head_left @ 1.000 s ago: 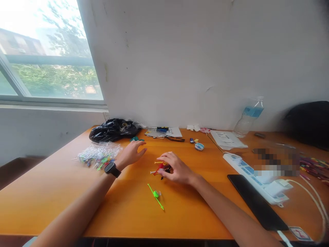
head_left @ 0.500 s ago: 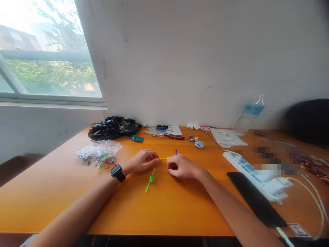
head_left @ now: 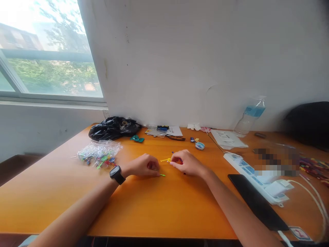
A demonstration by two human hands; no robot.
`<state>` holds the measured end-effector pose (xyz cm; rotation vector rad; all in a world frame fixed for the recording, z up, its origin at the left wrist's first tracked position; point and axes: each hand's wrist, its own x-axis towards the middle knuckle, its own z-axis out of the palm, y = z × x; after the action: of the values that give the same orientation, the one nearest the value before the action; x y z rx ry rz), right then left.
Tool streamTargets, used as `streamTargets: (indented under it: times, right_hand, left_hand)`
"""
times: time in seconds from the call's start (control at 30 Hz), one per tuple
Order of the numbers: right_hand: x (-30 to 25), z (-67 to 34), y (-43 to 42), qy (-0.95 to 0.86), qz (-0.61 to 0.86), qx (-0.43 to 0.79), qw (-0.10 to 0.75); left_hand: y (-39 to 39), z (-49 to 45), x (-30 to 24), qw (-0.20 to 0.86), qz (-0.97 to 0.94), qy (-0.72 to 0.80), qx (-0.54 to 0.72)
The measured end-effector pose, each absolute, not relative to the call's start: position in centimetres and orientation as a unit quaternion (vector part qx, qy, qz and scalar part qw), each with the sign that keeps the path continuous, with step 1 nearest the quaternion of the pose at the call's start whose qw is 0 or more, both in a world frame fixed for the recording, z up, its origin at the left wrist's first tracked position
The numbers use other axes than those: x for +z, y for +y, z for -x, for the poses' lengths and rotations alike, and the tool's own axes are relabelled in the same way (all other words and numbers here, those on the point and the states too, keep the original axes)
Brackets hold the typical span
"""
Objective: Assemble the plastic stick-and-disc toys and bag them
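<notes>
My left hand [head_left: 142, 165], with a black watch [head_left: 117, 174] on its wrist, is closed with thumb and finger pinched on a thin green plastic piece [head_left: 162, 175]. Only the green tip shows past the fingers. To the right, my right hand [head_left: 189, 162] pinches a small yellow plastic piece [head_left: 166, 160], whose thin end points left toward my left hand. A blue tip [head_left: 173, 152] sticks out behind the right fingers, and some red and blue shows under the palm; that part is mostly hidden.
A clear bag of colourful plastic pieces [head_left: 99, 154] lies left, before a black plastic bag [head_left: 114, 128]. Behind the hands are a green wrapper [head_left: 137, 138] and a small round container [head_left: 199, 146]. To the right are a white power strip [head_left: 246, 169], a black phone-like slab [head_left: 254, 199] and a bottle [head_left: 249, 118].
My left hand has closed on the green piece that lay on the table and lifted or turned it. My right hand has shifted slightly right, showing more of the yellow piece.
</notes>
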<state>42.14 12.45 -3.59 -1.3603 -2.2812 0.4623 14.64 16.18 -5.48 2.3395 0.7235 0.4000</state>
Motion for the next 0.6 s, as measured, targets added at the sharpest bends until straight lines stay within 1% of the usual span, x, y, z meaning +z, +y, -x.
streamTargets:
  times: [0.1, 0.2, 0.3, 0.37, 0.43, 0.5, 0.53, 0.6]
  right_hand:
    - [-1.6, -44.3, 10.4, -0.786, 0.565, 0.118, 0.223]
    - [-1.4, -48.9, 6.6, -0.716, 0.661, -0.026, 0.220]
    - [-4.0, -55.1, 2.0, -0.636, 0.737, -0.152, 0.172]
    - [-6.6, -58.7, -1.0, -0.565, 0.791, -0.201, 0.122]
    - [-8.9, -61.1, -3.5, -0.519, 0.827, -0.191, 0.099]
    - [-10.4, -62.1, -5.2, -0.501, 0.842, -0.170, 0.103]
    - [-10.9, -62.1, -5.7, -0.486, 0.852, -0.161, 0.115]
    - [-11.2, -61.5, -6.3, -0.468, 0.857, -0.138, 0.166]
  left_hand:
    - [16.2, -15.0, -6.1, 0.298, -0.890, 0.302, 0.168]
    - [16.1, -15.3, -6.7, 0.267, -0.888, 0.324, 0.188]
    - [15.9, -15.5, -6.8, 0.255, -0.886, 0.335, 0.196]
    - [15.7, -15.6, -6.6, 0.256, -0.884, 0.340, 0.193]
    - [15.7, -15.6, -6.5, 0.257, -0.882, 0.345, 0.190]
    - [15.7, -15.7, -6.6, 0.255, -0.882, 0.349, 0.191]
    - [15.7, -15.7, -6.7, 0.253, -0.881, 0.350, 0.192]
    - [15.8, -15.8, -6.8, 0.253, -0.881, 0.351, 0.193]
